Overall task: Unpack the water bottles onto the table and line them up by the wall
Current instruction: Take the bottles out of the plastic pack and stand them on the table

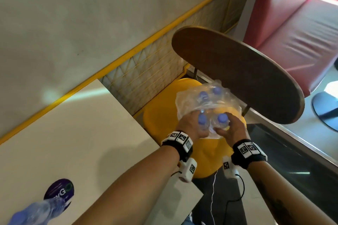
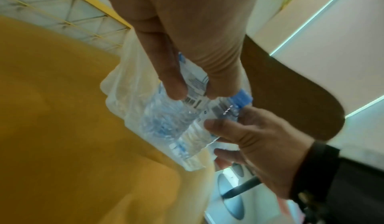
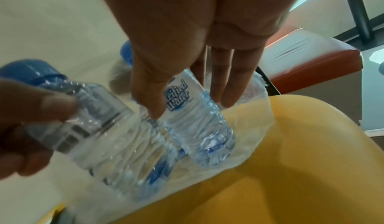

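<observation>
A clear plastic pack [image 1: 184, 104] of blue-capped water bottles lies on a yellow chair seat [image 1: 159, 120]. My left hand [image 1: 201, 128] grips one water bottle [image 1: 202, 120] at the pack's near edge. My right hand [image 1: 224, 126] grips the neighbouring bottle [image 1: 222, 118]. In the left wrist view my left hand [image 2: 195, 92] pinches its bottle [image 2: 166, 117] by the label. In the right wrist view my right hand [image 3: 187, 106] holds a bottle [image 3: 197, 129] labelled purified water. Two more caps [image 1: 203, 94] show deeper in the pack. Another bottle [image 1: 36, 210] is blurred at the table's near left.
The white table [image 1: 82, 133] runs along the wall [image 1: 64, 23] at left and carries a round purple sticker [image 1: 59, 189]. The chair's dark wooden backrest [image 1: 237, 73] overhangs the pack. A red bench [image 1: 296, 23] stands beyond. A yellow rail [image 1: 128, 55] edges the wall.
</observation>
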